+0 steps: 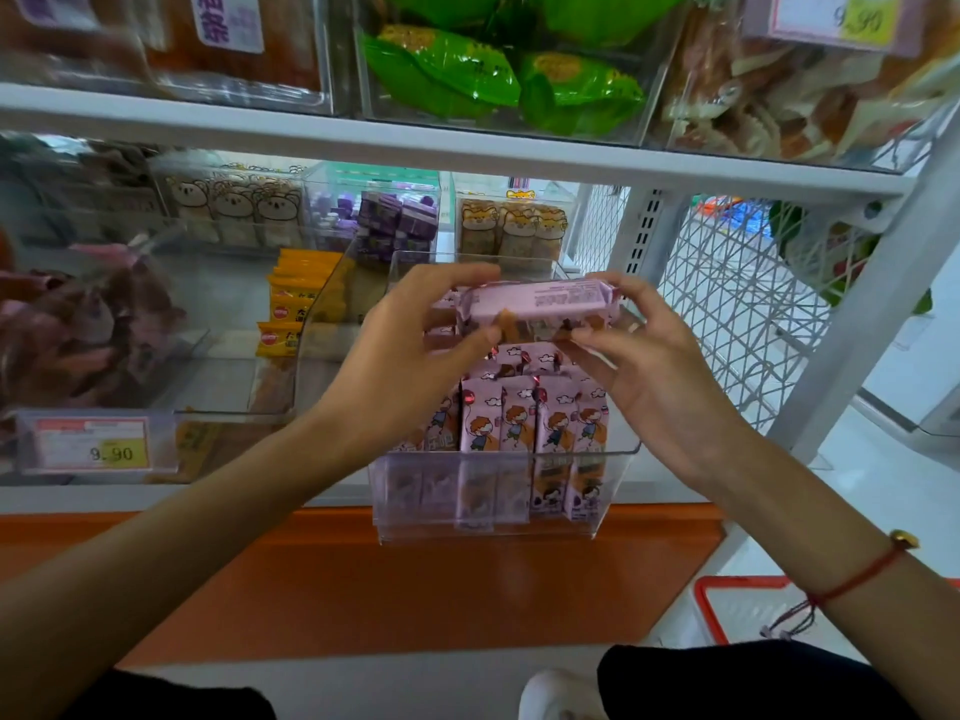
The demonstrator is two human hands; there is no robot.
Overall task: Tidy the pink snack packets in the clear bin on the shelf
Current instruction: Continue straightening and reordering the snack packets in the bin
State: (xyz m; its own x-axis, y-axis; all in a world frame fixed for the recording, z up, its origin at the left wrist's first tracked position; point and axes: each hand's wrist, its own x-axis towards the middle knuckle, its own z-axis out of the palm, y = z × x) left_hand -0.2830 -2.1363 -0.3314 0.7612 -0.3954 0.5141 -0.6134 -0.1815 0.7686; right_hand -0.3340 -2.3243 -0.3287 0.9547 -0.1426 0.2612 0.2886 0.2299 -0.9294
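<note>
Both hands hold up a small bunch of pink packets over the clear bin. The left hand pinches the bunch at its left end, with the thumb under it and the fingers curled over the top. The right hand pinches the right end the same way. The bunch lies flat on its side and sits above the middle of the bin. The bin stands at the front of the lower shelf, and its front pokes out a little past the shelf edge. At the front of the bin, a row of packets stands up straight and neat, side by side. I think that part is done. Behind that row, more packets look loose and tipped, so that part still needs work, and the bunch in the hands still needs a spot. The back of the bin is hidden by the hands, so I cannot tell how full it is. The bin walls are close on both sides, so the bunch must go straight down between them. The upper shelf hangs above the hands, so there is not much room to lift higher. A yellow packet bin sits just beside on the left. A wire wall is on the right.
</note>
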